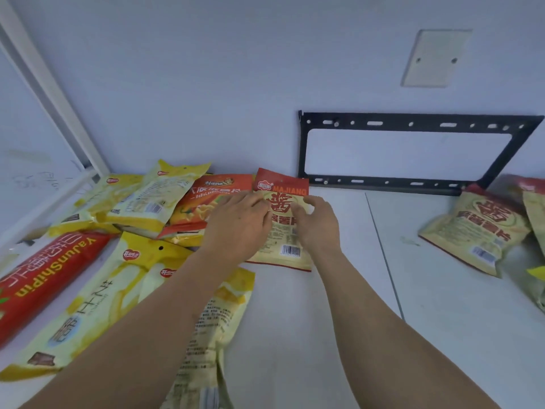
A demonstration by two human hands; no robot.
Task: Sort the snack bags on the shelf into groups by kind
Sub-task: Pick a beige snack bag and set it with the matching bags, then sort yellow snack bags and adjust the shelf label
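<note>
A tan and red MAJIANG snack bag (284, 202) lies flat at the middle back of the white shelf (309, 305). My left hand (239, 222) rests on its left half with fingers spread. My right hand (317, 221) sits on its right edge, thumb and fingers curled round that edge. To the left lies a mixed pile: an orange bag (203, 199), several yellow bags (153, 196), and a long red bag (44, 270). At the far right a matching tan and red bag (477, 231) leans on others of the same look.
A black metal bracket (413, 152) leans against the back wall behind the right half of the shelf. A seam (383, 252) divides the shelf surface. A white frame (59, 107) borders the left side. A blank wall plate (436, 57) sits high on the wall.
</note>
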